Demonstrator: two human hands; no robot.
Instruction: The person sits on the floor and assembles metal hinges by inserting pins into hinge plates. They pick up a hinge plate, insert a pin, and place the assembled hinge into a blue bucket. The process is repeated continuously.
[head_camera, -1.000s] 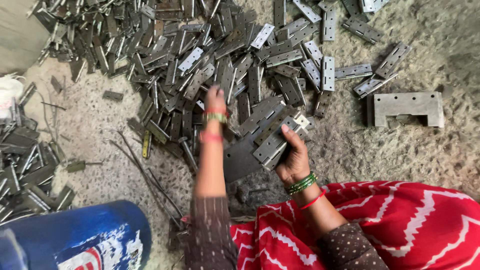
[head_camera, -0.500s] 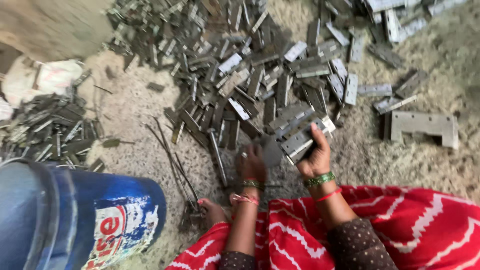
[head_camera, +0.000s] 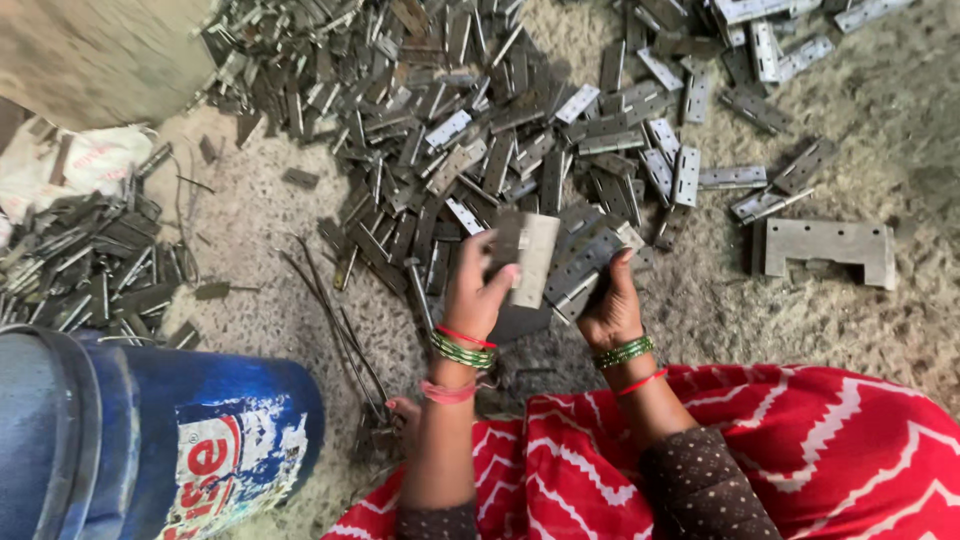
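Note:
My left hand (head_camera: 475, 290) grips a flat grey metal hinge leaf (head_camera: 528, 258) and holds it upright in front of me. My right hand (head_camera: 612, 305) holds another grey metal hinge (head_camera: 580, 272) by its lower end, just right of the first piece. Both wrists wear green and red bangles. A big heap of similar metal hinges (head_camera: 480, 130) lies on the ground just beyond my hands. My red patterned garment (head_camera: 760, 450) covers my legs below.
A blue plastic drum (head_camera: 150, 440) stands at the lower left. A second pile of hinges (head_camera: 80, 270) lies at the left beside a white sack (head_camera: 70, 160). A grey metal bracket block (head_camera: 825, 250) rests at right. Thin metal rods (head_camera: 335, 320) lie between drum and heap.
My left hand drew back from the heap with a hinge leaf and brought it next to my right hand. The view shifted left, showing more of the drum.

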